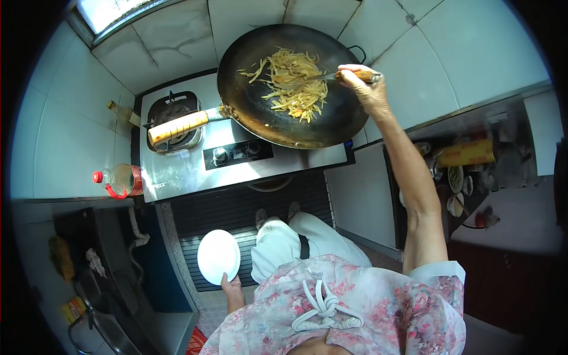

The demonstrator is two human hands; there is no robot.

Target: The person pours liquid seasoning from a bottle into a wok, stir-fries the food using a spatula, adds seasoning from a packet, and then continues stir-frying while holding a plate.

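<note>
My right hand (pixel 365 89) is wrapped round the wooden handle of a spatula (pixel 325 77), whose metal end reaches into a dark wok (pixel 248 109). Cooked shredded strips, like potato shreds (pixel 296 77), lie in the wok with a few orange bits near the front. The spatula's tip is hidden among the strips. The wok's wooden handle (pixel 177 127) points left across the stove and is untouched. Low on the left, my left hand (pixel 232 289) grips the edge of a white plate (pixel 219 257), with the thumb on its upper face.
The steel gas stove (pixel 183 180) has a second burner (pixel 171 115) on the left. An oil bottle (pixel 121 180) with a red cap and a smaller bottle (pixel 123 112) stand beside it. Left is a sink (pixel 109 325); right, a shelf holds bowls and a yellow roll (pixel 467 155).
</note>
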